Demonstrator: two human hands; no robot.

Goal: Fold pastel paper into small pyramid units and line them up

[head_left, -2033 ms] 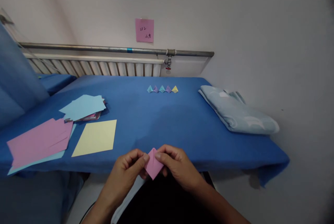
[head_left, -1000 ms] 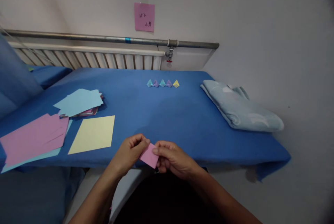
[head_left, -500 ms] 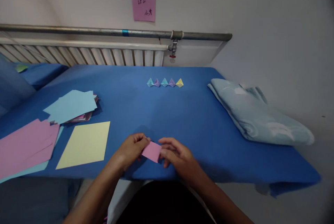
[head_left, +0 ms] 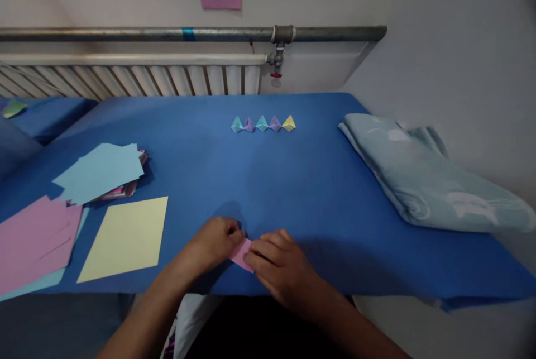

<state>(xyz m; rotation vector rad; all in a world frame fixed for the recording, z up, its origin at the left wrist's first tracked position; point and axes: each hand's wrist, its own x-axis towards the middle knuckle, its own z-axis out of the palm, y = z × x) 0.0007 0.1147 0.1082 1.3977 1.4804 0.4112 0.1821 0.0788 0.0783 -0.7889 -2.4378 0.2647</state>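
Observation:
Near the front edge of the blue-covered table, a small folded piece of pink paper (head_left: 242, 255) lies between my two hands. My left hand (head_left: 220, 240) is closed on its left upper corner, fingers curled down. On the paper's right side, my right hand (head_left: 278, 261) is closed with its fingertips pressed on it, covering that part. A row of several small folded paper shapes (head_left: 262, 124), in teal, purple and yellow, stands farther back on the table.
To my left lie a yellow sheet (head_left: 128, 239), fanned pink sheets (head_left: 36, 236) and a stack topped with light blue sheets (head_left: 103, 172). A folded pale green blanket (head_left: 431, 175) rests at the right. A radiator (head_left: 176, 80) and pipe (head_left: 138, 34) run along the back wall.
My right hand has closed in from loosely spread fingers and now presses on the pink paper, hiding more of it. The paper has come down lower. The camera view has shifted slightly.

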